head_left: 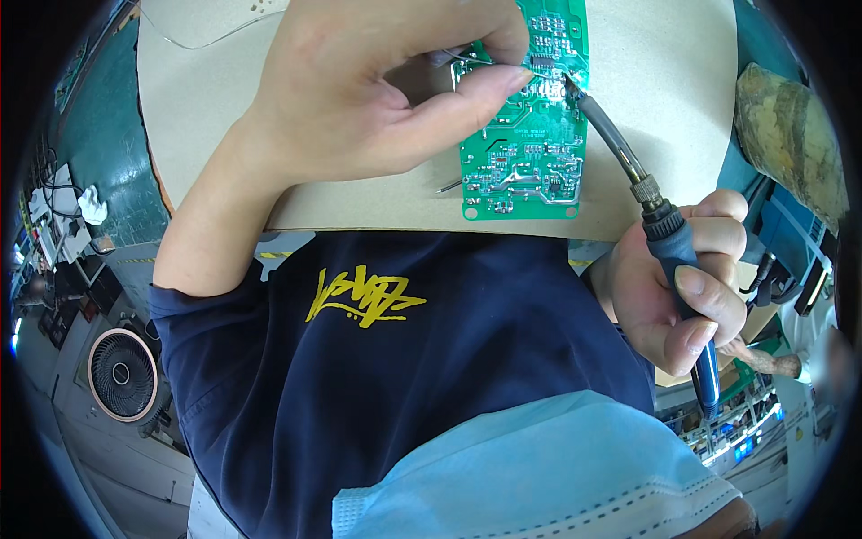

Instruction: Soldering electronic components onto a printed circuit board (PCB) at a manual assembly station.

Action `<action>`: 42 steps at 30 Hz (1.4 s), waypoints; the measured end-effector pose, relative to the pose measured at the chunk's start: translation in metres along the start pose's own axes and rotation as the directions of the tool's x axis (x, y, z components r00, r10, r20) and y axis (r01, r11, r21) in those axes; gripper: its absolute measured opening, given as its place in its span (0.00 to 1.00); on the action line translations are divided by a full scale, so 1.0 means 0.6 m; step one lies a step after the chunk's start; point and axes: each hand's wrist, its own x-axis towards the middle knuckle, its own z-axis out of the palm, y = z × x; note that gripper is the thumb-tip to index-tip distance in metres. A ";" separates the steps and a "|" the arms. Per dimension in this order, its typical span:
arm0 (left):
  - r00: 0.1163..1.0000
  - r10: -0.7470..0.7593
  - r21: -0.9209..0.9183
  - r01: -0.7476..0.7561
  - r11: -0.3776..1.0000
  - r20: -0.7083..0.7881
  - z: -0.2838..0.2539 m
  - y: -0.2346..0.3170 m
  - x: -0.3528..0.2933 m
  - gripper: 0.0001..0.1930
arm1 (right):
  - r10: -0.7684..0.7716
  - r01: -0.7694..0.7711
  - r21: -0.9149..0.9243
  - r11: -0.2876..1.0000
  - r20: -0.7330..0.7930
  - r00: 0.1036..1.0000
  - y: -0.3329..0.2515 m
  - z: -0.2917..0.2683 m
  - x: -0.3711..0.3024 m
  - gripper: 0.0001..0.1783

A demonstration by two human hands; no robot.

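Soldering iron [648,192] is gripped in R hand [639,292], tip [576,89] at green PCB [516,136]; L hand [346,108] pinches solder wire [468,58].

The board [528,132] is green, speckled silver and white; the iron [643,189] has a blue handle [673,247]. The shirt [449,350] is navy with yellow lettering [364,295], the mask [539,458] pale blue, the sheet [660,117] beige.

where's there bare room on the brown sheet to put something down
Right of the green circuit board, the brown sheet has bare room out to its edge; more lies left of the left hand, below the curving wire. Crowded: the board's upper part, between that hand and the soldering iron.
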 end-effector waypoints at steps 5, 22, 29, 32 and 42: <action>0.999 0.025 -0.012 -0.026 1.000 -0.046 0.011 -0.005 0.001 0.07 | -0.003 0.003 0.001 1.000 -0.012 1.000 0.000 0.001 0.000 0.20; 1.000 0.011 -0.041 -0.011 0.999 -0.019 0.007 -0.008 -0.007 0.06 | -0.019 0.023 0.049 0.999 -0.069 0.997 0.002 -0.005 -0.005 0.21; 0.998 -0.051 -0.025 0.051 0.998 0.029 -0.001 0.000 0.000 0.06 | -0.021 0.022 0.035 0.999 -0.027 0.999 0.001 -0.004 -0.003 0.22; 1.000 -0.009 -0.036 0.009 0.999 -0.003 -0.001 0.002 0.002 0.06 | -0.020 0.021 0.031 0.999 -0.027 0.999 0.001 -0.002 -0.003 0.22; 0.999 0.017 -0.047 -0.019 0.999 -0.041 0.012 -0.007 -0.004 0.06 | -0.131 0.125 -0.116 0.985 -0.049 0.990 -0.004 0.006 -0.003 0.21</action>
